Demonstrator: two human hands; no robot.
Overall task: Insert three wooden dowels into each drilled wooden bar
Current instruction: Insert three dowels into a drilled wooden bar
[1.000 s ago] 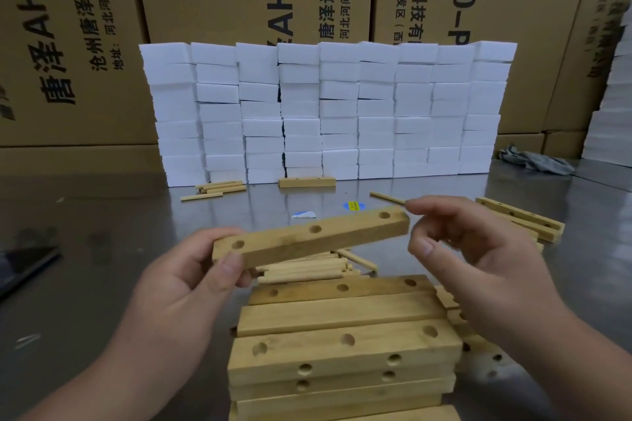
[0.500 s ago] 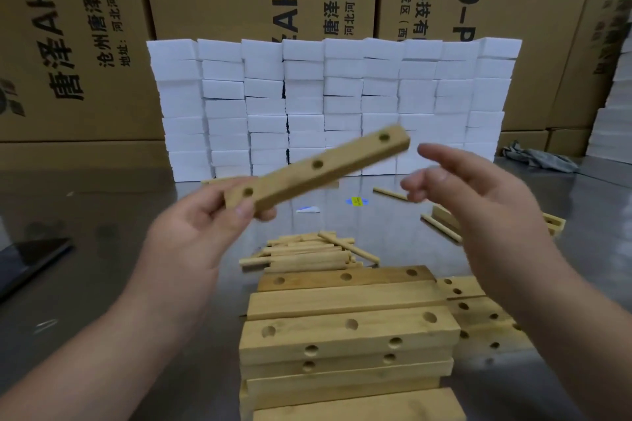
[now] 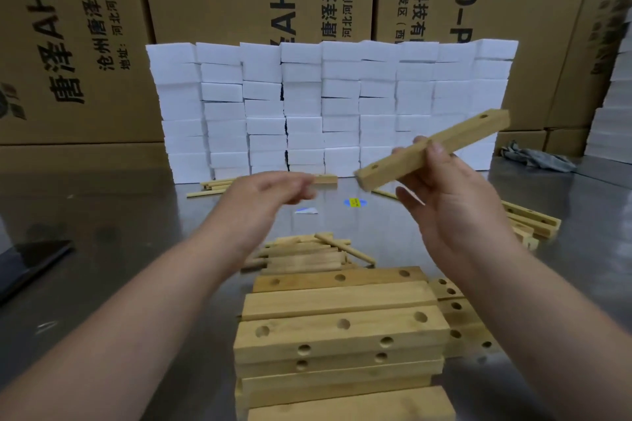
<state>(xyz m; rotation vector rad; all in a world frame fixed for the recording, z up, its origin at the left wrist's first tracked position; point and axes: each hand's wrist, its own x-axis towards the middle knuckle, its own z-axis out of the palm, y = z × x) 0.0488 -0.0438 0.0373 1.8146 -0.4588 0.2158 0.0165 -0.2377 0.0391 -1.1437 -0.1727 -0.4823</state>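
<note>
The drilled bar has changed hands: half a second ago the left hand held it by its near end, and now the right hand grasps it around the middle, thumb on the near face and fingers curled behind. The left hand has let go and is dropping toward the loose dowels on the table. It is blurred, so its fingers only appear released and empty. That likely frees it to fetch the first dowel.

The bar hangs in the air to the right, above the table and well clear of the stack of bars at the near edge, its far end tilted up. It is pale wood of square section. Two holes show, both empty; the thumb hides the middle one.
</note>
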